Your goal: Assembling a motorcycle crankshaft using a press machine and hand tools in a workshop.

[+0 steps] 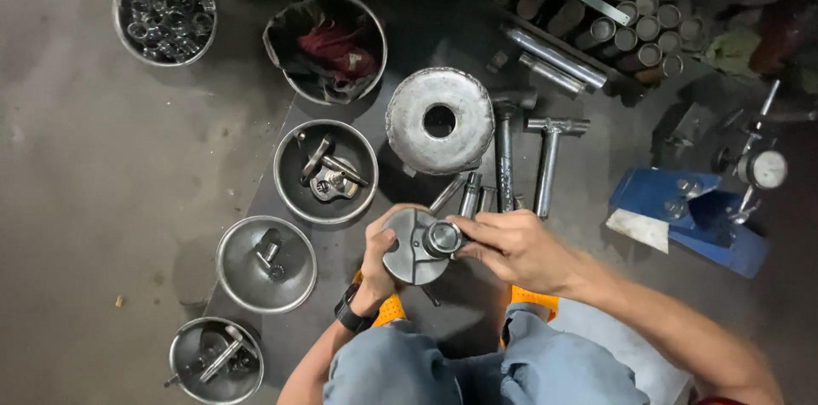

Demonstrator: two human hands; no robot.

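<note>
- Left hand (376, 262) curls around the rim of a round metal disc (411, 245), thumb pressed on its flat face, fingers hidden behind; a dark watch (348, 310) sits on that wrist.
- Right hand (511, 245) pinches a short metal cylinder (443, 238) between thumb and fingertips, holding it against the middle of the disc.
- Disc is dull grey steel, smooth, with a small hole near its edge; its flat face turns up toward the camera, held above the knees in blue trousers (477, 371).
- Cylinder is shinier, with a round end face; whether its long axis is tilted I cannot tell.
- Just beyond the hands, a larger worn grey ring (464, 128) with a round centre hole rests on a dark mat (409, 39) on the floor (77, 201).
- Right of the ring lie two long steel T-shaped tools (545, 162), their shafts pointing toward the person.
- Left of the hands stand round steel bowls (294, 192), some holding small metal parts; one further away holds a red rag (336, 47).
- Far right, a blue stand (682, 209) carries a dial gauge (767, 168).
</note>
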